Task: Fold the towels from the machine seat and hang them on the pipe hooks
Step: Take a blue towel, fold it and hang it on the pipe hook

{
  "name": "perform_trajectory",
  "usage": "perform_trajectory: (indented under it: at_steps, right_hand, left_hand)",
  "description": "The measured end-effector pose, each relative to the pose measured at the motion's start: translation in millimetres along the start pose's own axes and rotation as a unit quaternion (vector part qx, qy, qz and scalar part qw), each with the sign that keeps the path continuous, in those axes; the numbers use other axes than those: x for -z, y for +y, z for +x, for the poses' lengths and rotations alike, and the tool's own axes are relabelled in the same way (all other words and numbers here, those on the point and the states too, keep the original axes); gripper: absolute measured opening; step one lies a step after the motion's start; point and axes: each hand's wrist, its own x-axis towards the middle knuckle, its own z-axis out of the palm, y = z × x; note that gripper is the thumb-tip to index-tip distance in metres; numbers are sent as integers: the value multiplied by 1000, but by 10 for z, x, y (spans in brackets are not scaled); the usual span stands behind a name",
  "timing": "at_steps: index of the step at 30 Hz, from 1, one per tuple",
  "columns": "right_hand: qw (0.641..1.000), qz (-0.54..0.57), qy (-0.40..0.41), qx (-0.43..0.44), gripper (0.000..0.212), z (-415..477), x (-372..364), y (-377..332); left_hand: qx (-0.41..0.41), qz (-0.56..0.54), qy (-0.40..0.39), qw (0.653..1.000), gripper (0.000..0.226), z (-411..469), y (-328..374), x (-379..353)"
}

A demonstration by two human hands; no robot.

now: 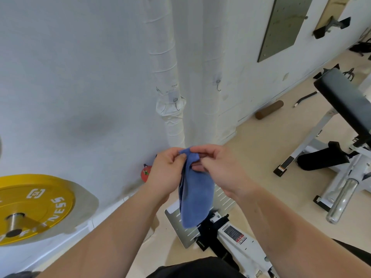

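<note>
We pinch the blue towel at its top with our left hand and right hand, so it hangs folded, below the pipe hooks.

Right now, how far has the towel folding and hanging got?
Done: the blue towel looks folded into a narrow strip. In hand: the left hand and right hand pinch its top end. Left: hanging it; the left hook and right hook are both bare. No other towels are in view.
</note>
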Motion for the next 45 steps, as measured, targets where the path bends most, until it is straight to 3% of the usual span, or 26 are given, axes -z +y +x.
perform_trajectory:
  at_steps: [9,13,18,23,28,32,37,42,45]
  right_hand:
    - [965,-214,26,151,25,5,70,-2]
    - [949,-252,36,185,15,14,100,3]
    - [902,-355,56,237,18,87,176,48]
    - [885,-404,-24,231,18,144,348,139]
    - [835,-522,-59,163,24,209,615,299]
    - [861,-462,-83,194,12,242,694,220]
    - [878,-404,-35,254,20,248,563,-27]
    - [952,-219,-13,212,19,222,516,-72]
    - [972,-151,-15,182,18,195,495,-69]
  left_hand:
    - [-20,68,-28,997,23,-4,-25,5]
    - [-7,27,-65,998,26,-29,48,17]
    - [-13,27,-102,994,19,-62,61,55]
    - [-7,56,-74,996,23,-31,30,118]
    - [-51,100,-30,993,23,19,45,326]
    - [-98,177,-5,979,25,133,29,502]
    - [-104,218,47,969,24,255,-37,569]
    - [-87,208,36,973,24,215,-46,559]
    - [-43,184,16,982,23,206,-21,591]
